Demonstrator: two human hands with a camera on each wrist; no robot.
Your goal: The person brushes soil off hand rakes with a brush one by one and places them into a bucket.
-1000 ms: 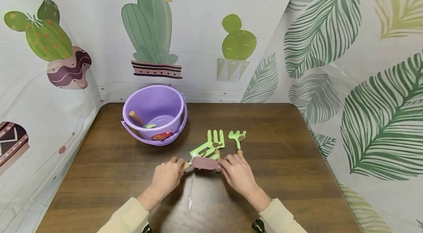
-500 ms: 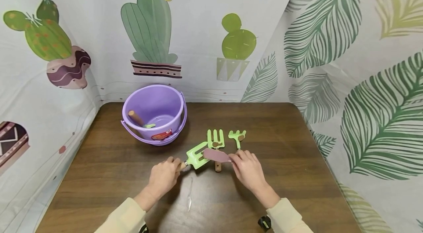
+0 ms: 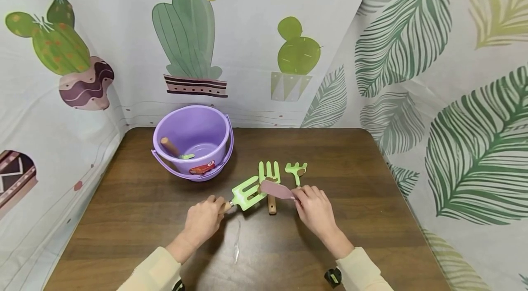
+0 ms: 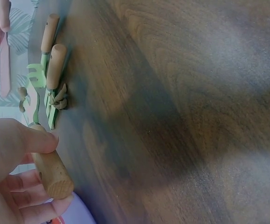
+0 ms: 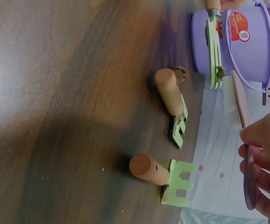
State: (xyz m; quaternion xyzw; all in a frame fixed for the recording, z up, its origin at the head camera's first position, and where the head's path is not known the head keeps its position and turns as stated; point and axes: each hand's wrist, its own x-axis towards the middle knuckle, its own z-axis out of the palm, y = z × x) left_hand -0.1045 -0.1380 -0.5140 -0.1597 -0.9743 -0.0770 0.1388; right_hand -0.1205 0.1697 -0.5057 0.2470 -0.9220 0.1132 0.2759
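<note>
In the head view, my left hand (image 3: 203,218) grips a green garden fork (image 3: 239,198) by its short wooden handle, tines slanting up to the right. My right hand (image 3: 316,212) holds a pink brush (image 3: 276,189) by its handle. White bristles (image 5: 230,101) show in the right wrist view, close to the fork's tines, where a brown clump (image 5: 220,73) clings; contact is unclear. A second green fork (image 3: 272,205) lies on the table, partly behind the brush. To its right, a small green rake (image 3: 297,172) bears a brown clump, its handle hidden by my right hand.
A purple bucket (image 3: 210,119) stands at the back left of the brown table (image 3: 338,153). Inside it leans a tool with a wooden handle (image 3: 169,145). A clear strip (image 3: 237,249) lies near the front. Patterned cloth (image 3: 247,43) hangs behind.
My right hand has carried the brush rightward and slightly away from me, so more of the held fork shows. My left hand has shifted slightly left with the fork.
</note>
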